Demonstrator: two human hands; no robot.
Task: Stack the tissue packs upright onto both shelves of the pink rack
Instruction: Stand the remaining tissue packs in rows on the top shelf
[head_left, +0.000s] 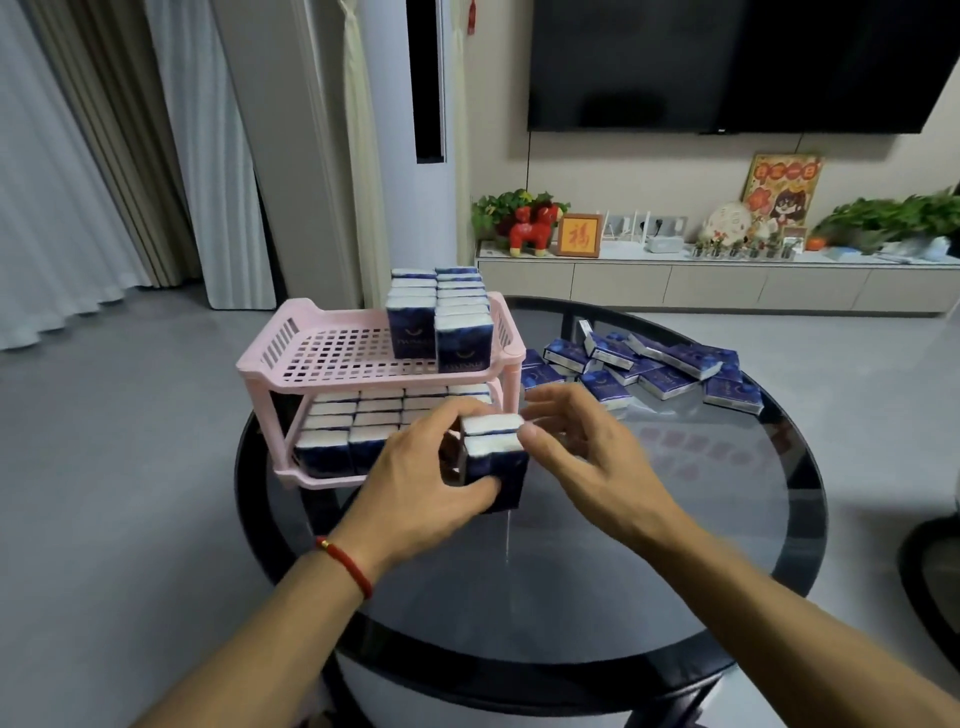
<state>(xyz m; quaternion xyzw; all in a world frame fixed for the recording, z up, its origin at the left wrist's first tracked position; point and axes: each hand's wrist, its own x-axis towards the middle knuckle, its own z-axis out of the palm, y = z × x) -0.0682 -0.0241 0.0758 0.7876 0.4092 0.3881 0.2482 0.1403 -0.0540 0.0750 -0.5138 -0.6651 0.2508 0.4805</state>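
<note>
Packs (491, 457) stand upright, long axis vertical, just in front of the pink rack (363, 358), left hand (426, 467) clamping them, right hand (576, 441) with fingers spread touching their top.

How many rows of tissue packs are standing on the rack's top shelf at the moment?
2: a left row and a longer right row, side by side at the top shelf's right end. Packs behind may be hidden.

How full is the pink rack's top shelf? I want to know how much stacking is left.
Partly full: the top shelf holds two rows of upright tissue packs at its right end; its left grid is bare.
</note>
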